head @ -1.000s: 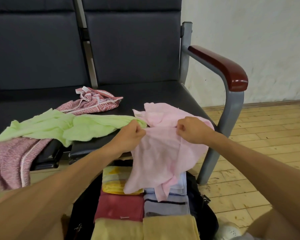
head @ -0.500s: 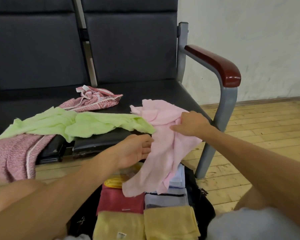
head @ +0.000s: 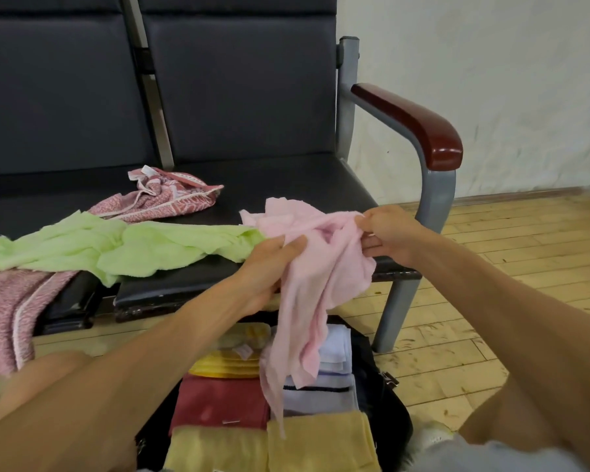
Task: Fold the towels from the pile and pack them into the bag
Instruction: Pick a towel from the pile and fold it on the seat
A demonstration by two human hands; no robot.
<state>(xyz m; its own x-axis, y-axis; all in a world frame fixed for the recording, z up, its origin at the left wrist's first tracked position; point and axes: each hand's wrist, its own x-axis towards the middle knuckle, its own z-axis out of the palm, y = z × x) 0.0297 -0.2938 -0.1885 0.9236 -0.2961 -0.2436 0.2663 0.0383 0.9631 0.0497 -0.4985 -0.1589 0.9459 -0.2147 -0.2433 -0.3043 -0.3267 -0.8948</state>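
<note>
The pink towel (head: 324, 274) is held bunched above the open bag (head: 389, 420), prob. so an edge can be found for folding. Mid-cloth is gripped by the left hand (head: 269, 264), thumb on top; upper edge is pinched by the right hand (head: 387, 229), fingers curled. Both forearms are reached fwd.

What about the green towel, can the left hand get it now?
Probably yes, once it lets go. The left hand grips the pink towel, but the green towel lies right beside it on the seat, nothing between.
</note>
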